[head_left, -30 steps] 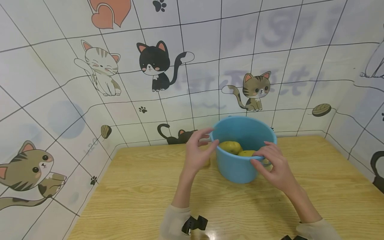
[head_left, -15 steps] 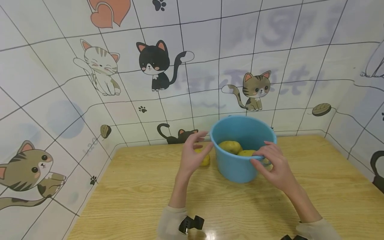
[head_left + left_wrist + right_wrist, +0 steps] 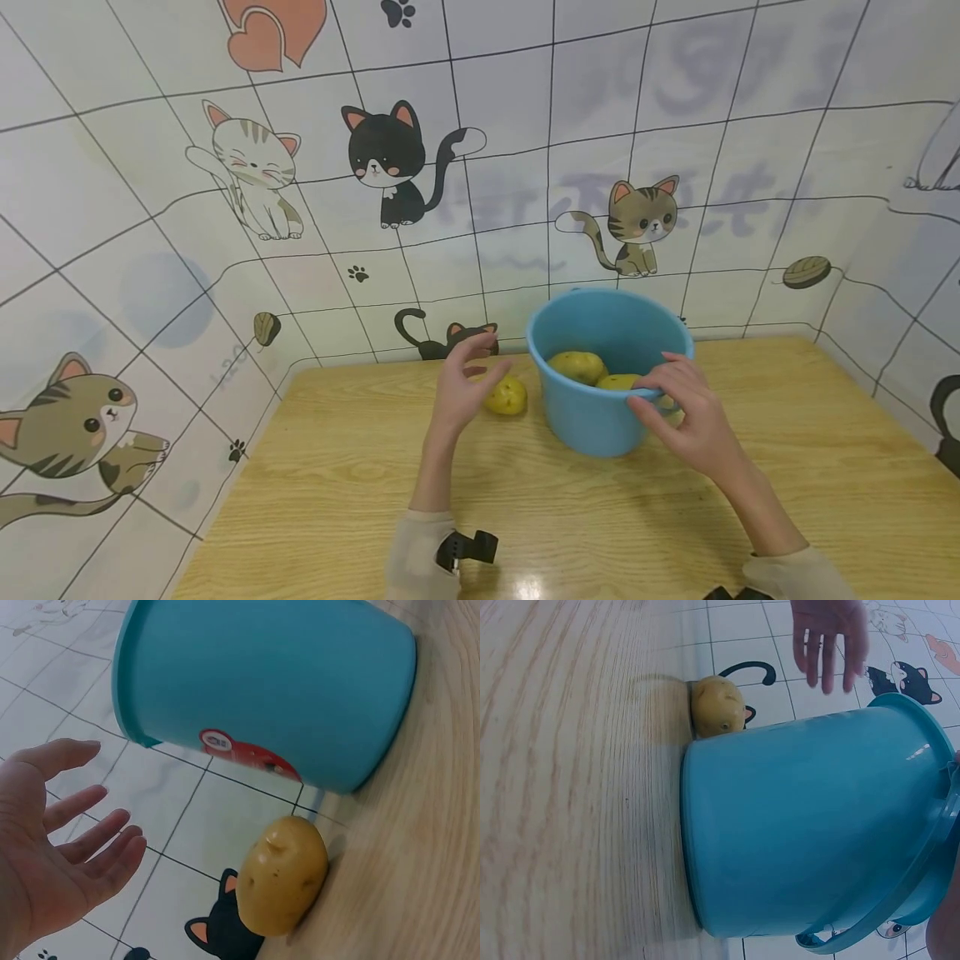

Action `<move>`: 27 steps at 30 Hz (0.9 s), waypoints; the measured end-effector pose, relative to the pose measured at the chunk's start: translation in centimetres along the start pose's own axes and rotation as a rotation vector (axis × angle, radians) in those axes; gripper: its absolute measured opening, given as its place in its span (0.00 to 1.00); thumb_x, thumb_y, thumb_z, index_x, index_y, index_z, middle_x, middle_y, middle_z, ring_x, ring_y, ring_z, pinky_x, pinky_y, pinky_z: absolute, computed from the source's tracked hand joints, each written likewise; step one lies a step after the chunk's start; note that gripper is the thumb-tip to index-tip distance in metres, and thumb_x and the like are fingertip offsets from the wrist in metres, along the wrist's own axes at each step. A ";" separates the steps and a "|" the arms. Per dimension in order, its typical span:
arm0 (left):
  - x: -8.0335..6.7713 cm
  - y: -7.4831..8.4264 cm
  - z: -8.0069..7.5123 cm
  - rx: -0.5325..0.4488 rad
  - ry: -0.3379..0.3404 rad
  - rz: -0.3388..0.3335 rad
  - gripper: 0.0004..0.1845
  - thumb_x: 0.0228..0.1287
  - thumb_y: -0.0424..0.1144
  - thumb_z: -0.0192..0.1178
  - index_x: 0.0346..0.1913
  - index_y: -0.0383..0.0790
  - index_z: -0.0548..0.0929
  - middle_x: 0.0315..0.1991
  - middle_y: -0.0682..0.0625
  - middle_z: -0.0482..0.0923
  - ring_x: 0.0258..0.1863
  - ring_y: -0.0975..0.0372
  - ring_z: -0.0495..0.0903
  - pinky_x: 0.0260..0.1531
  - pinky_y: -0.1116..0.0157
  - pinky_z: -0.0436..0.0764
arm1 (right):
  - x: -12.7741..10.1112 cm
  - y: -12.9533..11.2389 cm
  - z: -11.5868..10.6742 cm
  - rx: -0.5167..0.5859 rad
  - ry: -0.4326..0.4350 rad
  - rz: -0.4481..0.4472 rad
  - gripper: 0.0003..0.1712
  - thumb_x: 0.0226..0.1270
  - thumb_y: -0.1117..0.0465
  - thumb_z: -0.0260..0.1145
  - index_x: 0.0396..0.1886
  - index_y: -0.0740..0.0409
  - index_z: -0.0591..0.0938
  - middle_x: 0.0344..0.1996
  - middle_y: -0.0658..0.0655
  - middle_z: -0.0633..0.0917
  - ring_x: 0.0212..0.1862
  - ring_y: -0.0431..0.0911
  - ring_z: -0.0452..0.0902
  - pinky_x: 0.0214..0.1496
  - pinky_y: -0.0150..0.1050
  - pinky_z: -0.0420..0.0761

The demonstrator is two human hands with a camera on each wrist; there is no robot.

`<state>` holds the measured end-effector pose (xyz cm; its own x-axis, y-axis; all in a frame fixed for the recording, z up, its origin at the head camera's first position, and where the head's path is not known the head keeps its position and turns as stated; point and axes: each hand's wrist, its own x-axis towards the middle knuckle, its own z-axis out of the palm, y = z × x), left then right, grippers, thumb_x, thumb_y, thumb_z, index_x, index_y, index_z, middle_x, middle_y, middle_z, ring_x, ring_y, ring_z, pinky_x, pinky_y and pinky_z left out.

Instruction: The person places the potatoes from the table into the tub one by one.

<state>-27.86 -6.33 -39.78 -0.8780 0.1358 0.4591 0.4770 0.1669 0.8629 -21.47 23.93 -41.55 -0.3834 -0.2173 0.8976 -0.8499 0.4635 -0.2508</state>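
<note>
Left hand (image 3: 459, 385) hovers released beside loose potato (image 3: 507, 395) left of bucket (image 3: 600, 417); right hand (image 3: 686, 417) grasps its rim—tugging could tip it.

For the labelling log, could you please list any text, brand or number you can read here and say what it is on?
Red sticker on the blue bucket: has print, too small and blurred to read.
Faint grey characters on the wall covering: washed out, unreadable.
Faint grey marks on the left wall: not legible.

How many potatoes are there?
3. One potato lies on the table just left of the blue bucket, and two potatoes sit inside it. More may be hidden deeper in the bucket.
</note>
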 end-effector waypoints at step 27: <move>-0.7 -5.7 -0.4 0.118 -0.140 -0.138 0.29 0.62 0.42 0.69 0.64 0.37 0.79 0.65 0.41 0.75 0.69 0.48 0.68 0.68 0.40 0.62 | -0.1 0.2 -0.1 -0.009 -0.004 -0.006 0.22 0.76 0.43 0.60 0.34 0.56 0.84 0.30 0.50 0.82 0.39 0.43 0.75 0.73 0.47 0.60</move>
<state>-29.99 -7.81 -44.92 -0.9249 0.2363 0.2978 0.3616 0.3047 0.8811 -21.59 24.11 -41.72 -0.3801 -0.2238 0.8975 -0.8487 0.4702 -0.2422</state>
